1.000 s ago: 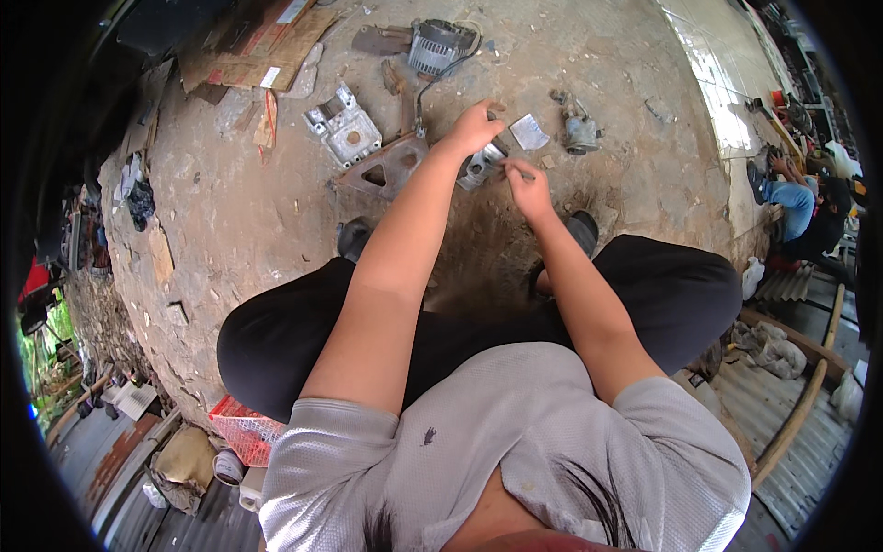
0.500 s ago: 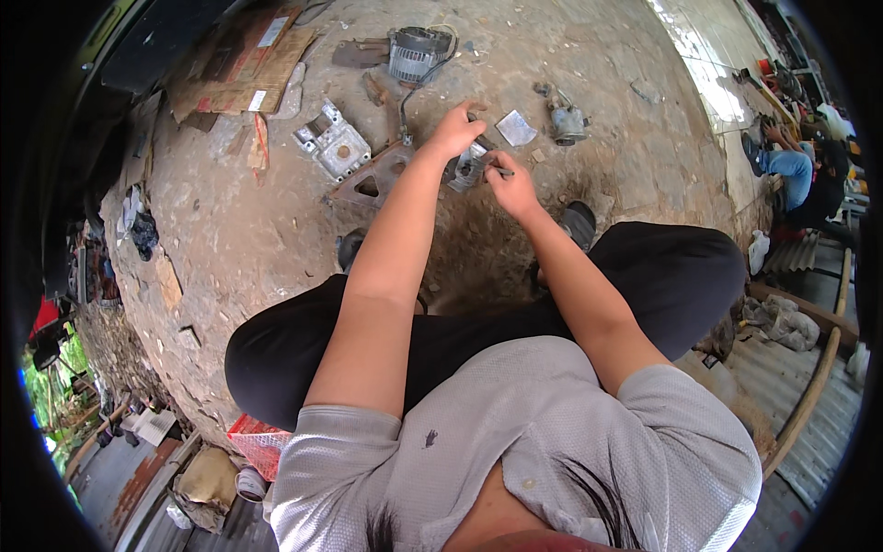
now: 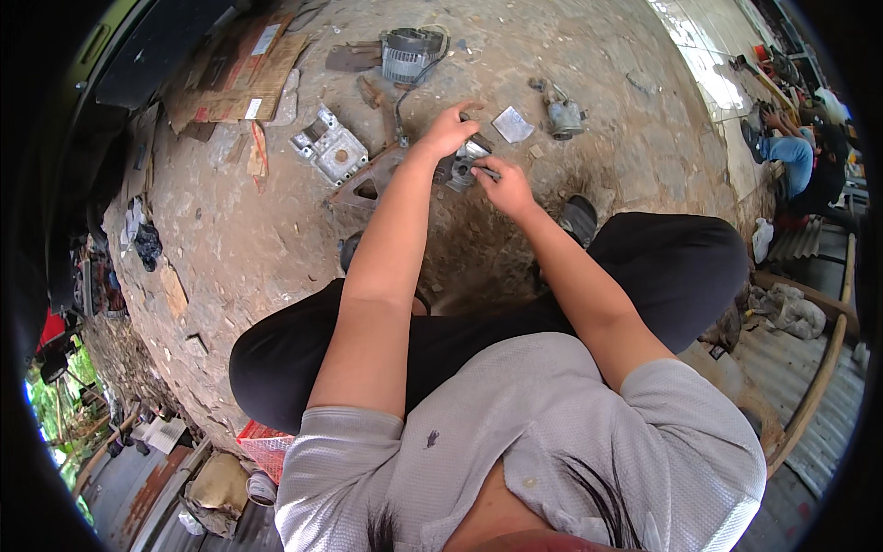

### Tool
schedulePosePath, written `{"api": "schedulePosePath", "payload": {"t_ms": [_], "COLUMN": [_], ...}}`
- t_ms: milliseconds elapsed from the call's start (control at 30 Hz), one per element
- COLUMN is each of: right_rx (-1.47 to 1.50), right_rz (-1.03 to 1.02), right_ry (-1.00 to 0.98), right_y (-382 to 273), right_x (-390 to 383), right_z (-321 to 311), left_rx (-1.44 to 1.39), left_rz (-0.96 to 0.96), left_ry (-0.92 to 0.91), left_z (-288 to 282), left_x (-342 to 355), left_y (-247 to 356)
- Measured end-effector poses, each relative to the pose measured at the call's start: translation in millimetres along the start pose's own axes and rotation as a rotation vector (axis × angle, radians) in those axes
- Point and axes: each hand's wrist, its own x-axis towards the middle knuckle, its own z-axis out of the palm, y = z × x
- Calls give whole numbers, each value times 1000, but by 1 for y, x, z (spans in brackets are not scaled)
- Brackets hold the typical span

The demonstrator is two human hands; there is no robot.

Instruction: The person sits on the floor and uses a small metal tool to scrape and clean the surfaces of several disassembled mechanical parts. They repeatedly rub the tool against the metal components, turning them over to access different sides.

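Observation:
I squat over a dirty concrete floor. My left hand (image 3: 448,132) grips a small grey metal engine part (image 3: 463,166) that lies on the ground in front of me. My right hand (image 3: 504,186) holds a thin metal tool (image 3: 485,171) with its tip against that part. A rusty flat bracket (image 3: 366,182) lies just left of the part, under my left forearm. The part is partly hidden by my fingers.
A silver engine cover (image 3: 329,152), a finned motor (image 3: 407,53) with a cable, a carburettor (image 3: 564,115) and a small metal plate (image 3: 512,123) lie around the work spot. Cardboard (image 3: 241,81) lies at the far left. Another person (image 3: 798,156) squats at the right.
Both hands stay at the metal part; the view has tilted slightly, and my right hand has shifted a little nearer the part.

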Motion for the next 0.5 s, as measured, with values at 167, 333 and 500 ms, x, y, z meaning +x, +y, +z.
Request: {"api": "schedulePosePath", "payload": {"t_ms": [167,333,500], "right_rx": [140,111,222], "right_rz": [107,-9,20], "right_ry": [-9,-94,-40], "right_y": [-4,0,-16], "right_x": [4,10,13], "right_z": [-9,0,14], "left_rx": [159,228,225], "left_rz": [-81,19,-120], "left_ry": [-41,130,266], "left_z": [-9,-23,-53], "left_x": [-12,-25,-45], "left_y": [7,-4,-8]}}
